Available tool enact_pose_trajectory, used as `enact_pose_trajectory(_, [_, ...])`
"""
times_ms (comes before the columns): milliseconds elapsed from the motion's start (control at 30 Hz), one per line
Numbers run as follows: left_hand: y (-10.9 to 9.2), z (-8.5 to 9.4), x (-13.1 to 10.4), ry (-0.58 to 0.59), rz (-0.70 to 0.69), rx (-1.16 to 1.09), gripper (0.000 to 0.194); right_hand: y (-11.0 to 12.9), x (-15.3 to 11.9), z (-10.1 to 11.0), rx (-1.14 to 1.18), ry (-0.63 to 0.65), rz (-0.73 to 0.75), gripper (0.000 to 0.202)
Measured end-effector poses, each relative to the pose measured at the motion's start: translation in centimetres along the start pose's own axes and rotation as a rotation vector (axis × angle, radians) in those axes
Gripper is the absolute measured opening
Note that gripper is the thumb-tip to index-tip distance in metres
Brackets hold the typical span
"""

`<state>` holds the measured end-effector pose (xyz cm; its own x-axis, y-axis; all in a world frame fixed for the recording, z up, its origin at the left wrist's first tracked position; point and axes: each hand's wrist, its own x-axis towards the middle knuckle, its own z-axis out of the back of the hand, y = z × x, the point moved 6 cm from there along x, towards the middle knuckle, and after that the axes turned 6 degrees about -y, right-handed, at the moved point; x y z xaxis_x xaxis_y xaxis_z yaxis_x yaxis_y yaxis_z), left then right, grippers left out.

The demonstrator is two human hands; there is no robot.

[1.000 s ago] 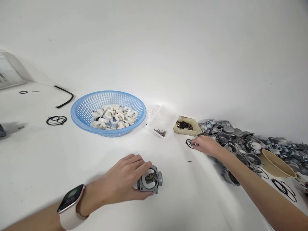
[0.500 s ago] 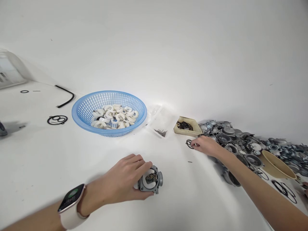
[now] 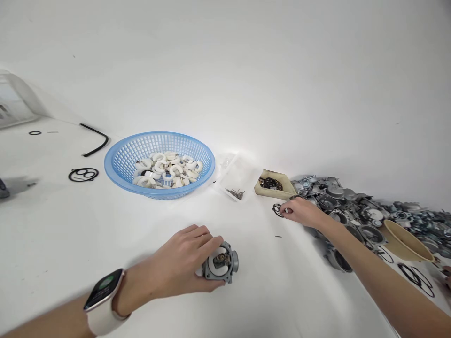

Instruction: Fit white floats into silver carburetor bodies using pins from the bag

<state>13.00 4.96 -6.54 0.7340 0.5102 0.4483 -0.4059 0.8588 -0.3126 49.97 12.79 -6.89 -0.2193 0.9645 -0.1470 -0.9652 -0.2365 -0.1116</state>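
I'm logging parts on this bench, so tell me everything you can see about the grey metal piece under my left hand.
The grey metal part looks like a small cast housing, dull silver-grey, with a round flat-rimmed opening facing up toward the camera. Brass-coloured fittings sit inside the opening, and a short round boss sticks out on its right side. It rests on the white table, near the front middle. The left hand grips it from the left, fingertips over its top edge and thumb beneath. Nothing else touches it.

Both forearms are bare, no sleeves showing; on the left wrist sits a smartwatch [image 3: 99, 292] with a white band, its dark screen lit green.
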Motion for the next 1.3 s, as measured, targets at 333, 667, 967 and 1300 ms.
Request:
enact_pose_trajectory(333, [-0.1,0.0,0.0,0.011,0.002,0.002,0.057,0.4,0.3,0.1,-0.020,0.050,-0.005,0.020])
enact_pose_trajectory(667, [-0.1,0.2,0.1,0.011,-0.003,0.006,0.058,0.4,0.6,-0.4,0.024,0.132,-0.067,0.027])
enact_pose_trajectory(967, [-0.1,0.0,0.1,0.002,-0.009,0.009,0.058,-1.1,0.5,2.2,0.192,0.034,-0.080,0.025])
enact_pose_trajectory(1300, [-0.2,0.3,0.1,-0.007,-0.008,0.012,0.056,-0.3,0.5,0.2,0.319,0.020,-0.085,0.027])
